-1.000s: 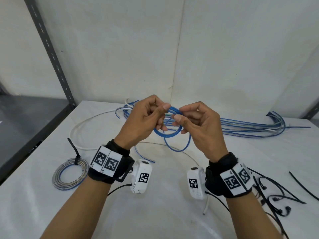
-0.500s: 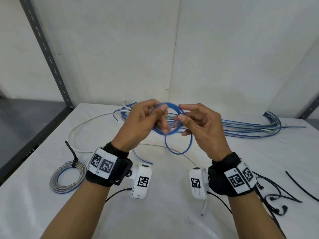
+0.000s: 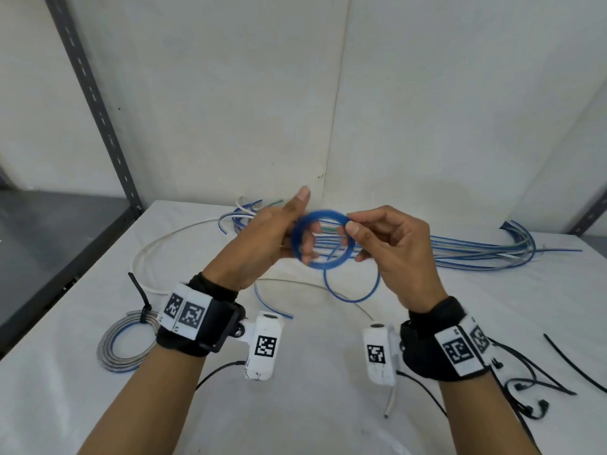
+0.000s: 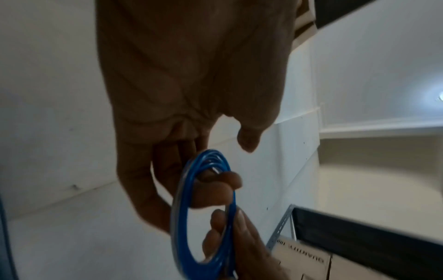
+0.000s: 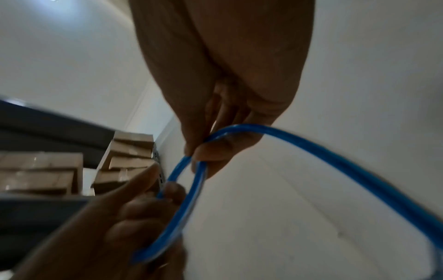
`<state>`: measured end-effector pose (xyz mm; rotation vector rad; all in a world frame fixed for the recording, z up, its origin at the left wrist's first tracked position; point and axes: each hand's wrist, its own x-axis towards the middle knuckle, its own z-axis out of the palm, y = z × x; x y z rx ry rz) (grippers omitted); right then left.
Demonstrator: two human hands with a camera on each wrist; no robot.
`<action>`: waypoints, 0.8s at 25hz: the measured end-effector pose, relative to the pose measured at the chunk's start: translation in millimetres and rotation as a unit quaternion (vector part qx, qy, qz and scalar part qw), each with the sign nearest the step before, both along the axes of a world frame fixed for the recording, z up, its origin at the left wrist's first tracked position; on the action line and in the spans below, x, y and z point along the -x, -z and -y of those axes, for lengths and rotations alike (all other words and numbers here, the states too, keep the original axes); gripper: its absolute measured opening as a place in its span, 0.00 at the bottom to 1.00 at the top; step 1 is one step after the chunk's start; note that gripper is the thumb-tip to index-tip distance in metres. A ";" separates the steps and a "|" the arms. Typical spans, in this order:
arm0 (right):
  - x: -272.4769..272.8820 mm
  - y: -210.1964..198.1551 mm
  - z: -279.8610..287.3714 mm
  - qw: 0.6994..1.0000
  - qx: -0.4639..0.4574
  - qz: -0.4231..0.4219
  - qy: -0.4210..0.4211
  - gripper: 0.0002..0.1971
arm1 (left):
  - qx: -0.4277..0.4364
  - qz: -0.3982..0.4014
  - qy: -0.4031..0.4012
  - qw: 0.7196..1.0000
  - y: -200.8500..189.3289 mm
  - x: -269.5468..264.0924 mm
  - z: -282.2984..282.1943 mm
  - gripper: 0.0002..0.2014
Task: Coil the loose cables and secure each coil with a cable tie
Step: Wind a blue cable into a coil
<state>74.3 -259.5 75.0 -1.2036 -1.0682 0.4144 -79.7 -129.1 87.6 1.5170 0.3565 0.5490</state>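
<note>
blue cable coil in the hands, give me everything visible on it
The blue cable coil is a small ring of several turns of thin, glossy blue cable, plastic-jacketed by its look. It is held upright above the white table, with no cable tie on it. The left hand has fingers through the ring, thumb raised clear. The right hand pinches the rim. One looser loop hangs below the ring.
</note>
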 end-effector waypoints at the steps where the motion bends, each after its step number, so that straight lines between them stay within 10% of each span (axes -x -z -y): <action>1: -2.5 -0.3 2.6 0.999 0.026 0.043 -0.013 0.03 | -0.027 -0.047 0.028 0.998 1.8 -0.2 2.4 0.27; 5: -3.4 -0.8 4.4 0.993 0.053 0.101 -0.020 0.04 | -0.099 -0.068 0.021 0.993 6.3 -5.2 13.7 0.22; 14: 27.7 1.2 -4.9 0.996 -0.028 -0.089 0.005 0.05 | 0.094 0.136 -0.028 0.986 5.0 -15.7 17.1 0.22; 20: 6.7 -1.8 1.4 1.000 -0.004 0.007 -0.005 0.07 | 0.049 0.054 -0.014 0.997 3.8 -10.4 9.7 0.24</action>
